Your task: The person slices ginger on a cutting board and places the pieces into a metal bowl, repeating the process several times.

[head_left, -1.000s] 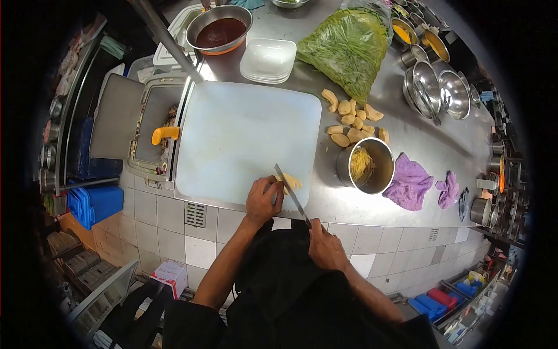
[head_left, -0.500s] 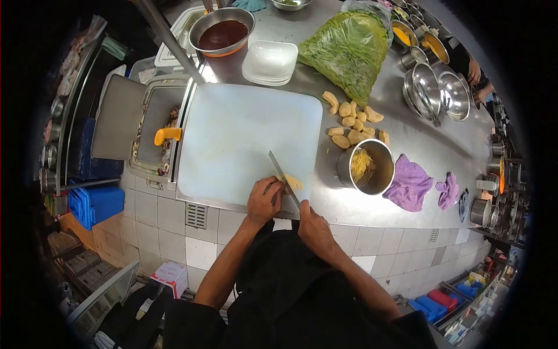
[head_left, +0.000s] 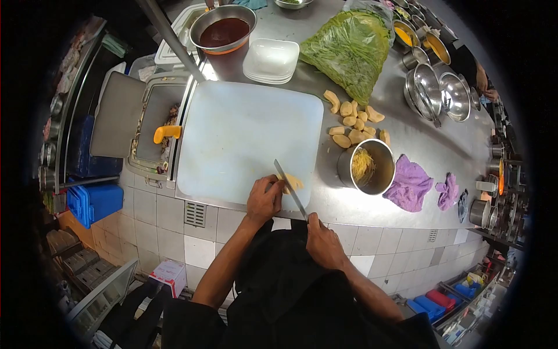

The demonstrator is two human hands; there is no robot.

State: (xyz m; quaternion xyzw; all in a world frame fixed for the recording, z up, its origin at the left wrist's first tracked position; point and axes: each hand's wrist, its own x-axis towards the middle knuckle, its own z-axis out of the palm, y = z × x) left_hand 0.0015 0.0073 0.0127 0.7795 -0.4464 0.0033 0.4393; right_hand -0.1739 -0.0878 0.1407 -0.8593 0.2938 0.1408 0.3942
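My right hand (head_left: 325, 241) is closed round the handle of a kitchen knife (head_left: 293, 190), whose blade slants up and left over the white cutting board (head_left: 244, 128). My left hand (head_left: 265, 198) has its fingers curled beside the blade, pressing a peeled yellow root piece that they mostly hide. Thin yellow slices (head_left: 296, 182) lie just right of the blade, near the board's front edge. Beyond the board's right side stands a steel pot (head_left: 381, 174) with yellow shreds (head_left: 362, 165) inside. Several peeled root pieces (head_left: 342, 141) are heaped behind it.
A bowl of dark red sauce (head_left: 224, 32) and stacked white dishes (head_left: 271, 58) stand behind the board. Further right are a green plastic bag (head_left: 349, 52), steel bowls (head_left: 455, 96) and a purple cloth (head_left: 407, 183). An open bin (head_left: 157, 110) adjoins the left side. Another person's hand (head_left: 482, 79) shows far right.
My right hand has drawn the knife back toward me and slightly right, so the blade tip sits lower on the board. My left hand has hardly moved.
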